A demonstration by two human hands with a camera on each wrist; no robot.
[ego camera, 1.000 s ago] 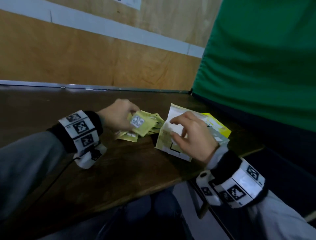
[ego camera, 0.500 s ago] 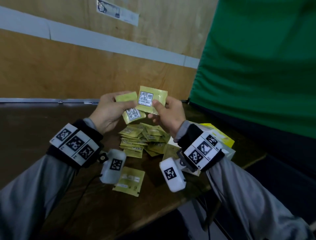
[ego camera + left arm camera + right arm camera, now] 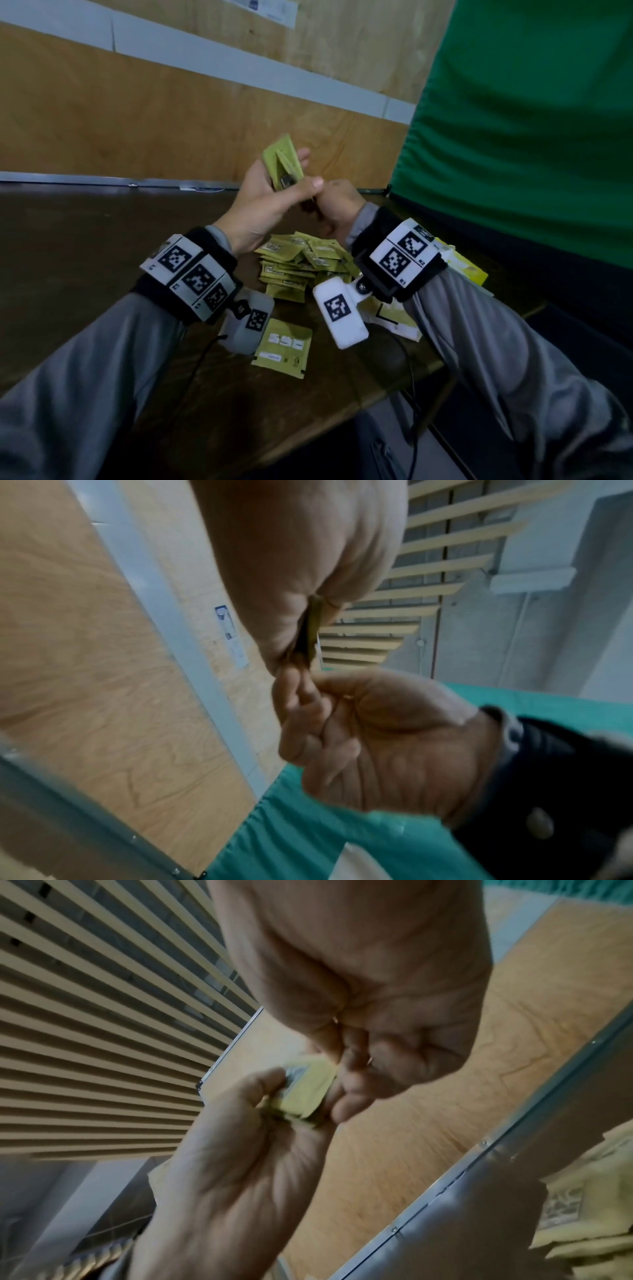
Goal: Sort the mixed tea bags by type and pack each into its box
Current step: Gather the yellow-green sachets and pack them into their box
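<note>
My left hand (image 3: 291, 178) is raised above the table and grips a few yellow-green tea bags (image 3: 282, 161) on edge between thumb and fingers. My right hand (image 3: 334, 205) is curled right beside it, and its fingertips (image 3: 291, 680) pinch the lower edge of the same tea bags (image 3: 311, 631). In the right wrist view the held tea bags (image 3: 304, 1091) lie between the two hands. Below them a loose pile of tea bags (image 3: 298, 263) lies on the dark table (image 3: 102, 240). A yellow tea box (image 3: 462, 270) lies at the right, partly hidden by my right wrist.
One single tea bag (image 3: 284, 346) lies flat near the table's front, between my wrists. A flattened white and yellow carton (image 3: 397, 318) lies under my right wrist. A wooden wall (image 3: 171, 113) backs the table, a green curtain (image 3: 531, 120) hangs at the right.
Both hands have come up from the table. Half a second ago the right hand held a tea bag up beside the left one's; now the bags stand together in the left hand.
</note>
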